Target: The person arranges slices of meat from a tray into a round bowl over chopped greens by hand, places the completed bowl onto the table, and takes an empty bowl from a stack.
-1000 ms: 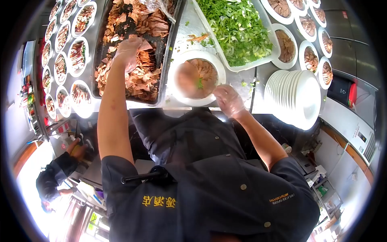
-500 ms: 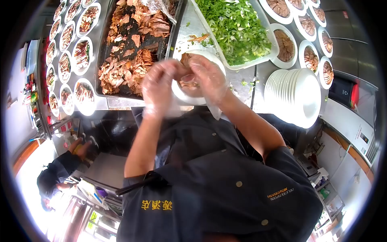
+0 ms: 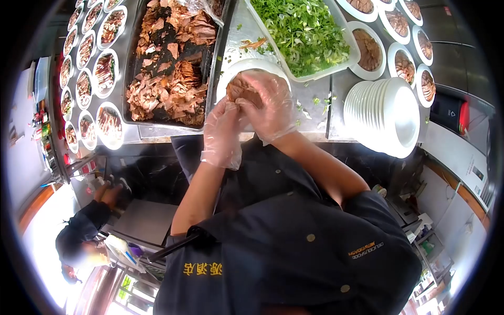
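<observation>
A white bowl [image 3: 253, 64] stands at the table's front edge with sliced brown meat [image 3: 242, 91] in and above it. My right hand [image 3: 272, 105], in a clear plastic glove, curls over the meat slices from the right and grips them. From the left, my gloved left hand [image 3: 223, 128] pinches at the lower edge of the same slices, its fingertips against the right hand's. The two hands hide much of the bowl's inside. Left of the bowl lies a black tray [image 3: 168, 125] of sliced and chopped meat. A clear tub [image 3: 353, 58] of chopped greens [image 3: 302, 39] stands behind to the right.
Tilted stacked white bowls [image 3: 386, 115] stand at the right front. Several meat-filled bowls [image 3: 367, 50] fill the back right, and more filled bowls [image 3: 110, 126] line the left. Another person [image 3: 84, 231] in dark clothing is at the lower left.
My left hand has moved right and slightly down, closer to my right hand. The meat slices, earlier raised between my fingers, are now lower over the bowl as a fuller bunch.
</observation>
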`<state>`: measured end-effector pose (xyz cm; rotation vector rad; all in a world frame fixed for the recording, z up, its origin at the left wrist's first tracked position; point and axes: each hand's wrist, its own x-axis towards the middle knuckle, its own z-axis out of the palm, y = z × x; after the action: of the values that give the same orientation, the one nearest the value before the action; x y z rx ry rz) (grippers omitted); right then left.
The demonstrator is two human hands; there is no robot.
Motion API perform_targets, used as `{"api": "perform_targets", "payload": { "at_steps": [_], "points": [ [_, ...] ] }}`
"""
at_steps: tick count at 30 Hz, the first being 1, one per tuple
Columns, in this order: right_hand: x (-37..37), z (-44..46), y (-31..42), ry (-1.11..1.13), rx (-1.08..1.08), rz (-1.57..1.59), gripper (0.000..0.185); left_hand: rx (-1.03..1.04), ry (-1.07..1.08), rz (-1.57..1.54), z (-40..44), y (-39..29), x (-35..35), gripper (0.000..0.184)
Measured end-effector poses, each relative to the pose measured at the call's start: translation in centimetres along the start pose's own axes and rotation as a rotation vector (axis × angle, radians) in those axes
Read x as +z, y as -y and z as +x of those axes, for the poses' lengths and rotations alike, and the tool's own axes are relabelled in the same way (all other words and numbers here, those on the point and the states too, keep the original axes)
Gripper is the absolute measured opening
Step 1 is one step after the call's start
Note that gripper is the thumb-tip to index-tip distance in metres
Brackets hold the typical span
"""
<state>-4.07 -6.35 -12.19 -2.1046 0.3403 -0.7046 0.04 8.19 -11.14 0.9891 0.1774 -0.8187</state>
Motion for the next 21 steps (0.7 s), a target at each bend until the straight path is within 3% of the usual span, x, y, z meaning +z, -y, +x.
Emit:
{"api": "perform_targets", "payload": {
  "at_steps": [5,12,14,15,17,21],
  "points": [
    [-0.3,-0.9,-1.2,0.026,-0.144,0.009,0.034,-0.006,-0.130,0.107,-0.5,0.6,0.4,0.031],
    [-1.4,-0.9,-1.2,-0.009,-0.128,0.032,0.029,-0.018,-0.169,0.196,-0.8,1.0,0.3,0.034],
    [-1.5,-1.1,-1.6,0.100,0.064,0.237,0.028,0.011,-0.145,0.255,-0.9,1.5,-0.2,0.036],
    [-1.7,-1.2,-1.7,0.102,0.062,0.239,0.028,0.016,-0.144,0.247,-1.0,1.2,0.3,0.038],
    [-2.2,-1.4,-1.7,0.156,0.395,0.449,0.023,0.006,-0.157,0.179,-1.5,0.6,1.5,0.040],
    [-2.3,-1.4,-2.2,0.147,0.571,0.624,0.024,0.000,-0.161,0.090,-1.7,0.5,2.0,0.043]
  ]
}}
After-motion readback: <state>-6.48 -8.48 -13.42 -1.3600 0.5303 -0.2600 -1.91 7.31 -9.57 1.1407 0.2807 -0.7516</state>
